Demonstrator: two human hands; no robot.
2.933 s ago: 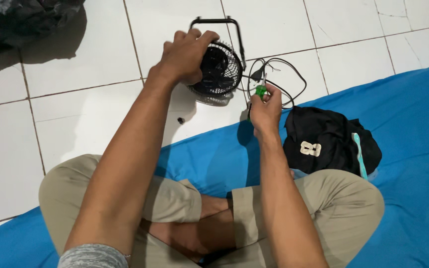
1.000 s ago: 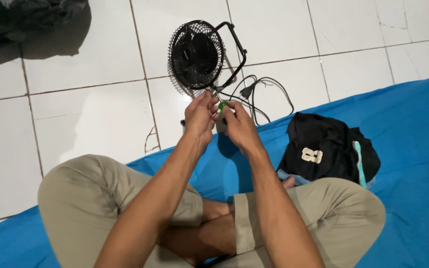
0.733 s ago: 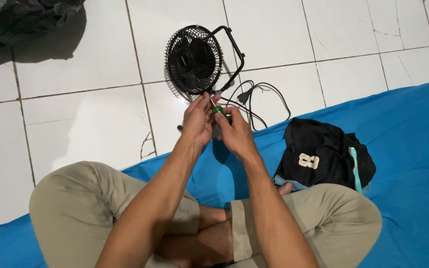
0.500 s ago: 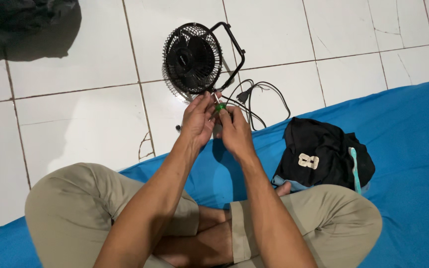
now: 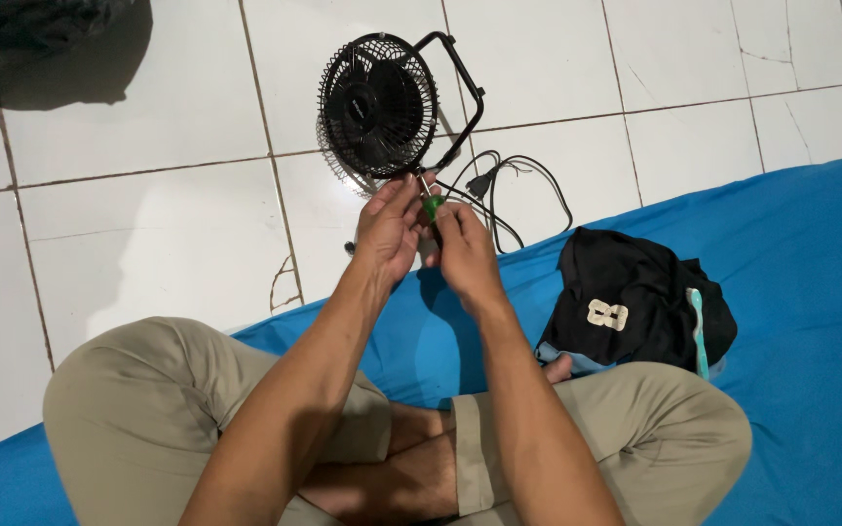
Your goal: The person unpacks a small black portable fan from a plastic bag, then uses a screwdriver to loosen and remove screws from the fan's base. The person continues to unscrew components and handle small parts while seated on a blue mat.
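— Where to find the green-handled screwdriver point(image 5: 432, 203)?

— Between both hands, just under the lower rim of the small black fan point(image 5: 379, 103), with the metal tip pointing up at the wire cage.

— And held how?

— Pinched from two sides. Left hand point(image 5: 389, 226): fingers together, closed on the handle. Right hand point(image 5: 462, 245): thumb and fingertips clamped on the same handle from the other side. Probably gripped so to keep such a thin tool steady close to the cage.

— Why standing tilted, that fan?

— Leans back on its bent black stand on the white tiled floor point(image 5: 148, 234), so faces up toward the head; seems easier to reach this way while sitting cross-legged on the blue mat point(image 5: 811, 253).

— Plugged in?

— No. Black cord point(image 5: 538, 180) in loose loops beside the stand, plug point(image 5: 482, 183) lying free on the tile.

— Anything that contains something?

— Only the wire cage, with the black blades inside. Also a black cloth bundle point(image 5: 635, 302) on the mat near the right knee; cannot tell what is inside. A teal stick point(image 5: 697, 331) at its right edge, on top, not within.

— More on the floor?

— A tiny dark piece point(image 5: 348, 246) left of the hands, too small to name.
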